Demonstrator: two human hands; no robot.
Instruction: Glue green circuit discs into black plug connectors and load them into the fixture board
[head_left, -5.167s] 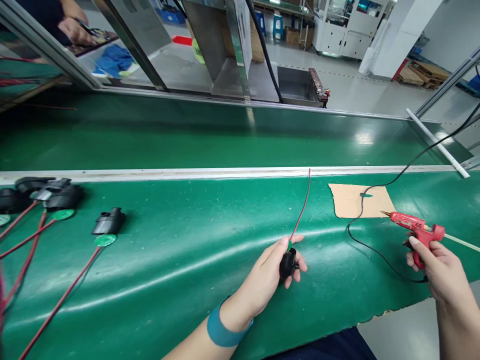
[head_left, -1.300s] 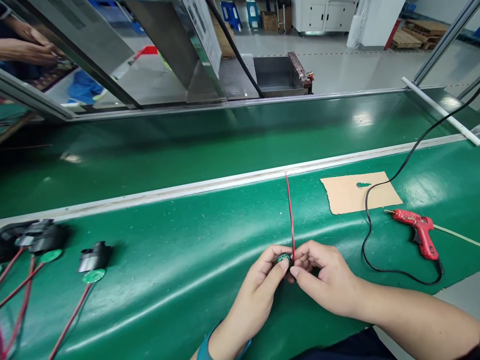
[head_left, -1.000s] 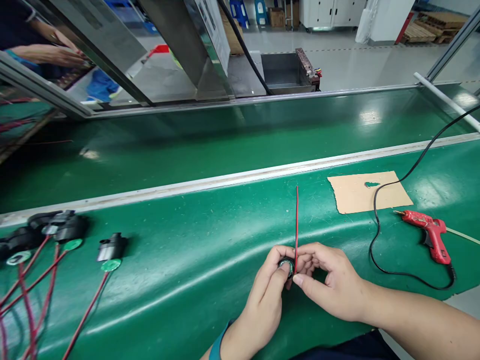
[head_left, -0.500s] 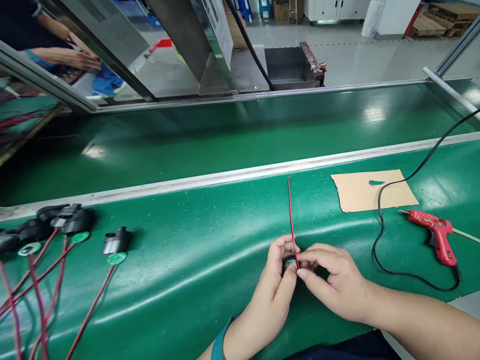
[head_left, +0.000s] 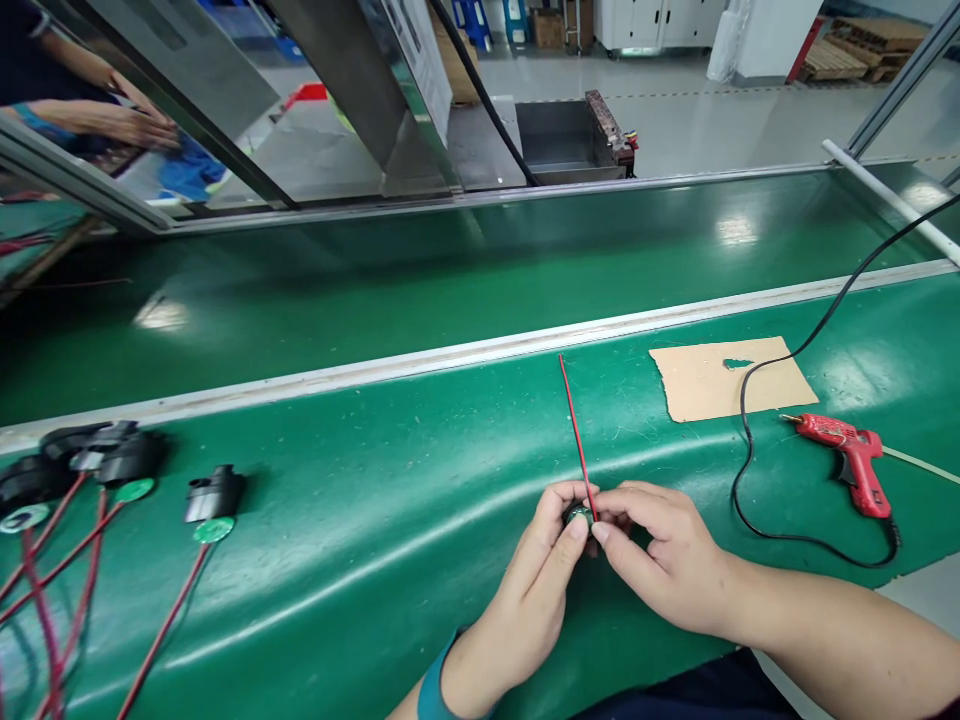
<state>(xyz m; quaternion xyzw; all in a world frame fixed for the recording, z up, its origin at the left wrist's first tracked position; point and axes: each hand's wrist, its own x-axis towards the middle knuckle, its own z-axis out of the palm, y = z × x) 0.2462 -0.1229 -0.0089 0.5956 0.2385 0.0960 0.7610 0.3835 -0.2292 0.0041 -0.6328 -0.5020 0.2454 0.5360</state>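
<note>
My left hand (head_left: 536,575) is closed around a small round dark part (head_left: 578,513) with a green face, mostly hidden by the fingers. From that part a thin red wire (head_left: 574,420) extends away from me, over the green mat. The thumb and forefinger of my right hand (head_left: 660,545) pinch the wire's near end, right beside the round part. Whether the wire is fixed to the part cannot be made out. To the left lies a black housing (head_left: 215,495) with a green disc (head_left: 214,530) and its own red wire (head_left: 161,640).
Several similar black housings (head_left: 124,455) with red wires lie at far left. A red glue gun (head_left: 851,455) with a black cord (head_left: 750,450) rests at right, near a cardboard piece (head_left: 697,385). Behind runs a green belt (head_left: 450,270). Another person's hands (head_left: 135,125) show at upper left.
The red wire has tilted, its far end leaning further left. Both hands keep hold close together, with the right fingertips slightly shifted. The whole view has shifted a little.
</note>
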